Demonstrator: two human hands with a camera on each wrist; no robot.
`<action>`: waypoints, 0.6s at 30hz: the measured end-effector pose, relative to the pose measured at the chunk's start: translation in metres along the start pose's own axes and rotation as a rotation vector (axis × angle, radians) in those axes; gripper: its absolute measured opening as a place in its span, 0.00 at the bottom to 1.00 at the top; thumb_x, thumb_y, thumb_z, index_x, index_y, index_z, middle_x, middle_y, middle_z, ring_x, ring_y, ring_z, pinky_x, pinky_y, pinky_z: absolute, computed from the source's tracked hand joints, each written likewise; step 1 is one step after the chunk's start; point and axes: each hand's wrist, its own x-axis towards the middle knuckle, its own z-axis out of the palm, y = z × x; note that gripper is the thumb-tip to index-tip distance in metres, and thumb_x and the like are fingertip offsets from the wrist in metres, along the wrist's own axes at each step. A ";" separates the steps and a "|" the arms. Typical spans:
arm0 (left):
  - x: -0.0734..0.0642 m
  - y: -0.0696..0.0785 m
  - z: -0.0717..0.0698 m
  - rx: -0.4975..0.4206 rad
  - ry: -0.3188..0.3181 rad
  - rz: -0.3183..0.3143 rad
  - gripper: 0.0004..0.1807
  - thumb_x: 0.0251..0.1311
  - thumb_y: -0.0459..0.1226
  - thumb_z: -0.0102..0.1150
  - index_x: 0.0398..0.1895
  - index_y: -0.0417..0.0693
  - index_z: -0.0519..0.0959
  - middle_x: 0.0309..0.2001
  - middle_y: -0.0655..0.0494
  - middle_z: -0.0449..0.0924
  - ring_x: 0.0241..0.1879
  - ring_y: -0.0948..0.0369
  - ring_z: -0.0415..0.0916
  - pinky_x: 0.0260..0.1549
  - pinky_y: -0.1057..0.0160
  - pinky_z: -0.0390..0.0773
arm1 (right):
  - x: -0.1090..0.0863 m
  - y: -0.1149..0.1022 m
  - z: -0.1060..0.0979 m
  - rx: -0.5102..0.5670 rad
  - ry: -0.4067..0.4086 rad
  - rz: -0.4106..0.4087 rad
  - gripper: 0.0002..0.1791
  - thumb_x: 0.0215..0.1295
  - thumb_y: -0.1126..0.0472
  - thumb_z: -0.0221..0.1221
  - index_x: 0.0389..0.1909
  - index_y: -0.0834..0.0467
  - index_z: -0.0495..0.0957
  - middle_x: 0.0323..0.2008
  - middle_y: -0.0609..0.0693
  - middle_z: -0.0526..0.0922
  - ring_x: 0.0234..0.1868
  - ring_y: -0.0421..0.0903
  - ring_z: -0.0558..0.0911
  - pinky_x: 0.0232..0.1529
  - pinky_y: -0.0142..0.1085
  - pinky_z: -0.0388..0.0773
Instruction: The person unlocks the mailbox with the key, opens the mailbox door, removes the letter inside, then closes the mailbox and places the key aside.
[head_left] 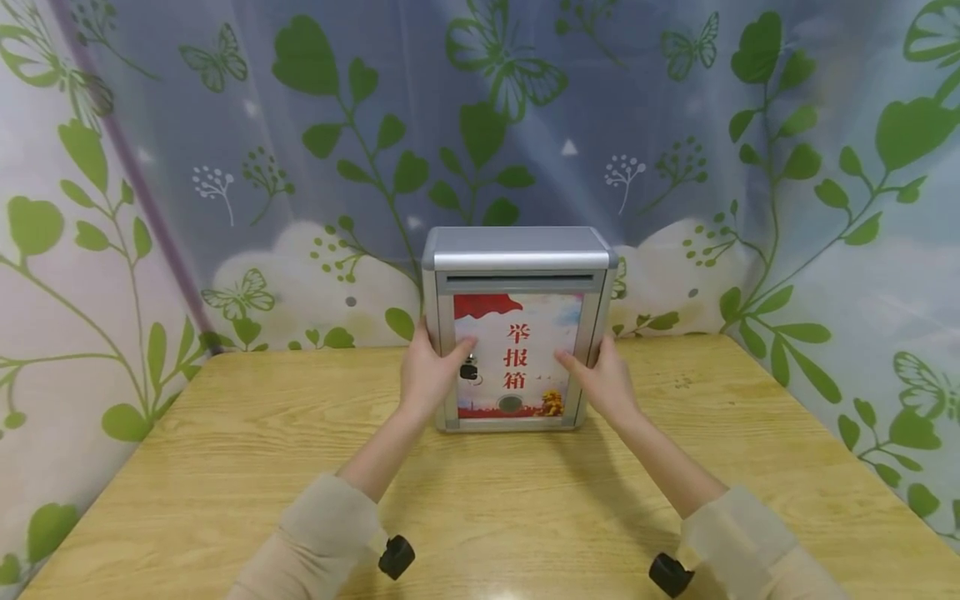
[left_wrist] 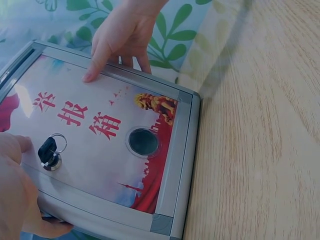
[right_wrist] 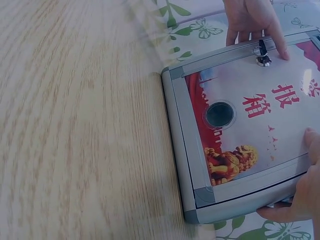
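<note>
A silver-framed metal report box [head_left: 480,367] with red Chinese characters and a slot near its top stands upright on the wooden table. At its left side, my left hand [head_left: 430,372] grips the edge, thumb on the front panel beside the lock. My right hand [head_left: 611,385] holds the opposite edge, its thumb also over the front. A key [left_wrist: 47,150] on a ring sits in the lock, clearest in the left wrist view. Low on the panel is a round dark window [right_wrist: 219,115]. The box's back is hidden.
The wooden table [head_left: 262,467] runs beneath the box and both forearms. Behind it hangs a curtain [head_left: 360,167] with green leaves and butterflies, close to the table's back edge. A small black device [head_left: 397,557] is at the left cuff, another [head_left: 670,575] at the right.
</note>
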 end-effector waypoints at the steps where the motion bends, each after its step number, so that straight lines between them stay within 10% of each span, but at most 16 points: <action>1: 0.000 0.000 0.000 0.004 0.002 0.004 0.40 0.54 0.49 0.62 0.64 0.39 0.59 0.56 0.41 0.70 0.55 0.48 0.69 0.54 0.49 0.68 | 0.000 0.000 0.000 0.002 0.001 -0.001 0.42 0.60 0.43 0.58 0.63 0.68 0.54 0.52 0.67 0.70 0.54 0.62 0.72 0.52 0.52 0.69; 18: 0.001 0.001 -0.003 0.004 -0.065 -0.012 0.42 0.56 0.49 0.60 0.67 0.38 0.53 0.60 0.41 0.65 0.60 0.48 0.64 0.59 0.49 0.63 | 0.000 0.003 0.000 -0.016 -0.028 0.006 0.44 0.61 0.43 0.56 0.65 0.67 0.50 0.55 0.69 0.67 0.57 0.63 0.69 0.54 0.53 0.68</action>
